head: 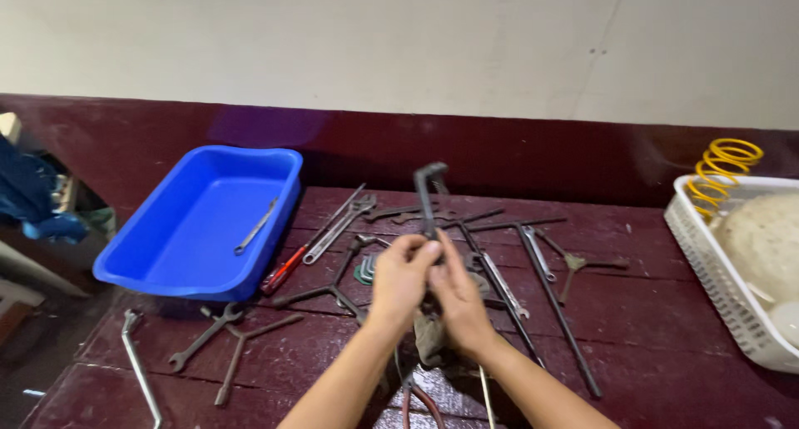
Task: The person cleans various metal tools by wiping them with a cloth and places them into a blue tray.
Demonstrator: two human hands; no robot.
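Bent dark metal bar, hooked at its top, stands upright above a dark red table, gripped at its lower end by both hands. Left hand curls its fingers tight round the shaft, and right hand closes on it just beside, the two hands touching. Below and around them wrenches and pliers lie scattered on the table. Left of the hands sits a blue plastic tub with one wrench inside. A white basket stands at the far right.
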